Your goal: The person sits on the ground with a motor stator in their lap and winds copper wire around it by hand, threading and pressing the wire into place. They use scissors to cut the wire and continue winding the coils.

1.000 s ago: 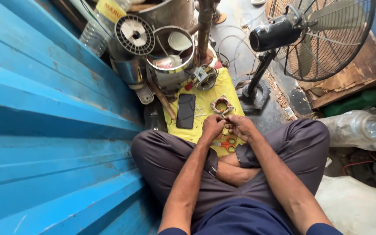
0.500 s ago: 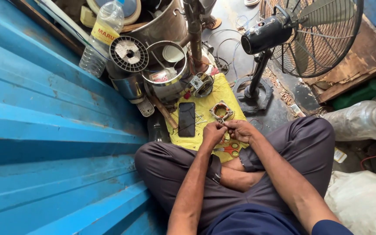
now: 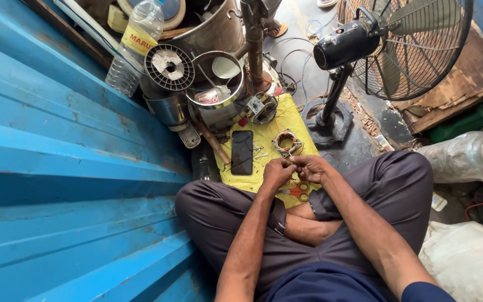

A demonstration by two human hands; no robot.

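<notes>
I sit cross-legged on the floor with both hands together over a yellow cloth (image 3: 278,120). My left hand (image 3: 278,172) and my right hand (image 3: 309,166) pinch thin wire ends between their fingertips. The wires lead to a small motor stator with copper windings (image 3: 287,142) lying on the cloth just beyond my fingers. A black phone (image 3: 242,152) lies flat to the stator's left. Orange-handled scissors (image 3: 298,192) rest on the cloth under my hands, partly hidden.
A corrugated blue metal wall (image 3: 68,168) fills the left. A black pedestal fan (image 3: 389,42) stands at the right rear. Metal pots (image 3: 213,33), a wire spool (image 3: 169,67), a plastic bottle (image 3: 135,45) and a small motor part (image 3: 261,107) crowd the back. Plastic bags (image 3: 465,159) lie right.
The view has tilted down a little. My hands have drawn slightly nearer to me from the stator, still working the wire ends.
</notes>
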